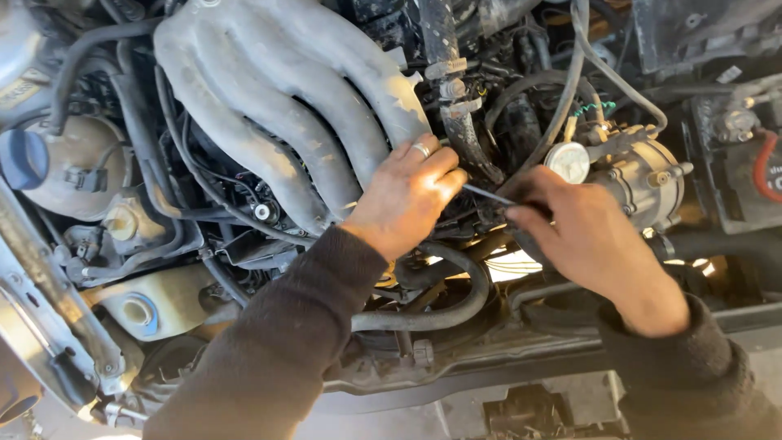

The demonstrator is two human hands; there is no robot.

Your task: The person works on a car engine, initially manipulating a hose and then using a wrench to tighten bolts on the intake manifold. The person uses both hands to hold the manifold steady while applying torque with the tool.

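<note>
Left hand point(407, 195) and right hand point(590, 240) both pinch a thin dark metal rod point(487, 194) beside the grey ribbed intake manifold point(285, 98)

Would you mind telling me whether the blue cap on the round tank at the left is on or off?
On: the blue cap sits over the neck of the round beige tank, with no opening showing.

Left hand point(405, 195), ringed, rests against the grey manifold point(285, 106), fingertips pinching a thin rod point(487, 194); right hand point(590, 240) grips the rod's other end, just right; black hose point(456, 305) curves near, below both; round gauge point(568, 161) lies just beyond the right hand.
</note>
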